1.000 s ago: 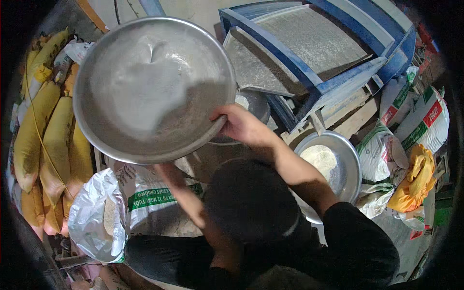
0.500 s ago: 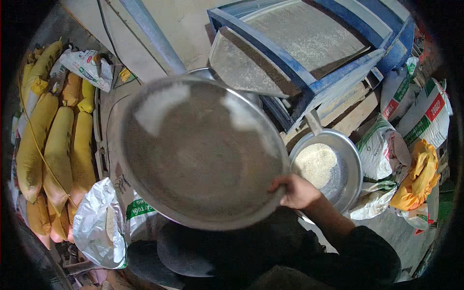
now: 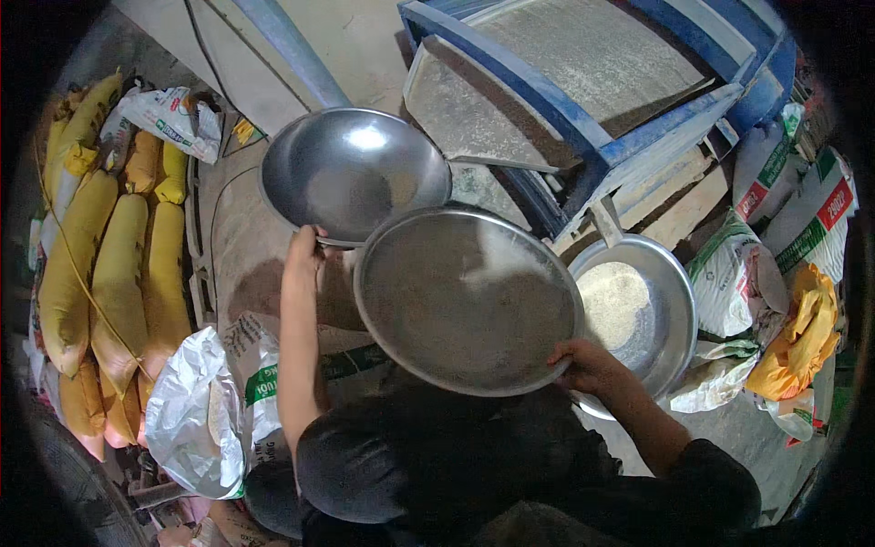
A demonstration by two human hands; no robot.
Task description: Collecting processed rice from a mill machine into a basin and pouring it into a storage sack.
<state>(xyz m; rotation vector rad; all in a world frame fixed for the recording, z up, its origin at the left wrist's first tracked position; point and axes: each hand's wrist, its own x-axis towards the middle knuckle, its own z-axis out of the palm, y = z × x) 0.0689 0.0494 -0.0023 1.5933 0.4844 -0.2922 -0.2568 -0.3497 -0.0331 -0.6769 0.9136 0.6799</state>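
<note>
A wide, dull metal basin (image 3: 437,319) is tilted in front of me. The fingers of my right hand (image 3: 585,366) are closed on its lower right rim. Beyond it to the left, my left hand (image 3: 308,244) grips the near rim of a shinier, deep metal basin (image 3: 310,155), whose inside shows a brownish patch. The tilted basin hides part of that one's lower right edge. On the right, beneath a blue machine, stands another metal basin (image 3: 670,319) holding a heap of pale grain or meal (image 3: 615,296); the tilted basin covers its left edge.
The blue-framed machine (image 3: 592,155) with dusty grey panels stands at the back right. Several long yellow sacks (image 3: 118,264) lie stacked on the left. An open white sack (image 3: 196,410) is near my left knee. White bags (image 3: 720,283) and an orange bag (image 3: 797,337) crowd the right.
The dull basin has dropped lower and to the right, uncovering the shiny basin behind it. My left hand has come into view on the shiny basin's rim. My right hand keeps its hold.
</note>
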